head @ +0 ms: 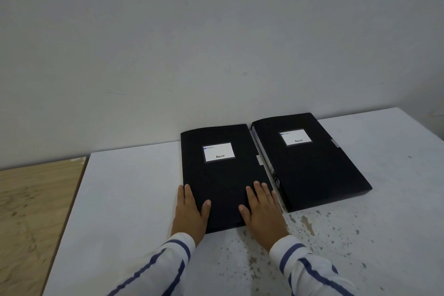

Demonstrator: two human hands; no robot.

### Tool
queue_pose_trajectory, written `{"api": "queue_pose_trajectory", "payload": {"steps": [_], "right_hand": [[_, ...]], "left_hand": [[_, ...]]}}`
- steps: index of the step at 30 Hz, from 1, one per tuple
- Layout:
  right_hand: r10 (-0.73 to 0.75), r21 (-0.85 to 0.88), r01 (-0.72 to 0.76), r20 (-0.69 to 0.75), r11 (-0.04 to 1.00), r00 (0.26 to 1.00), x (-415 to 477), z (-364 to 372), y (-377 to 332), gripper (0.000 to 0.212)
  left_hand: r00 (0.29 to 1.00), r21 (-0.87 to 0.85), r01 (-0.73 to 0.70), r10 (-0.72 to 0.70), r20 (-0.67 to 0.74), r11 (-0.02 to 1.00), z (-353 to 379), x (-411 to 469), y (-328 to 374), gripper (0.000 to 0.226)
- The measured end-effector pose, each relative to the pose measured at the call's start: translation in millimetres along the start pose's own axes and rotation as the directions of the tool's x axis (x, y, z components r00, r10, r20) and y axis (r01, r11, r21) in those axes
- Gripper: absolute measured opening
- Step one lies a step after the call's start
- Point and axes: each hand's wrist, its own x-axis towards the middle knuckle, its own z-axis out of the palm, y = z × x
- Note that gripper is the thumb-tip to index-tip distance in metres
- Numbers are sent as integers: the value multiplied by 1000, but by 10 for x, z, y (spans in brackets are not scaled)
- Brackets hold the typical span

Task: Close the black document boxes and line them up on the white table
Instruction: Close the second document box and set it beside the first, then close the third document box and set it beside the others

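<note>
Two black document boxes lie flat side by side on the white table (125, 199), both with lids down and a white label on top. The left box (223, 180) has my left hand (189, 211) at its near left corner, fingers along its left side and thumb on the lid. My right hand (262, 209) lies flat on its near right corner. The right box (312, 163) sits a little further back, angled slightly, almost touching the left one. No hand touches it.
A grey wall (216, 43) rises right behind the boxes. A wooden surface (28, 211) adjoins the table on the left. The near right part of the table (336, 247) is speckled with dark stains.
</note>
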Motion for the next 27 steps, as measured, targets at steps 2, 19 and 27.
{"api": "queue_pose_trajectory", "payload": {"steps": [2, 19, 27], "right_hand": [[-2, 4, 2, 5, 1000, 1000, 29, -6, 11, 61], [-42, 124, 33, 68, 992, 997, -11, -201, -583, 53], [-206, 133, 190, 119, 973, 971, -278, -194, -1617, 51]], "left_hand": [[1000, 4, 4, -4, -2, 1000, 6, 16, 14, 77], [999, -19, -5, 6, 48, 1000, -294, -32, -156, 73], [1000, 100, -19, 18, 8, 995, -988, -433, -679, 60]]}}
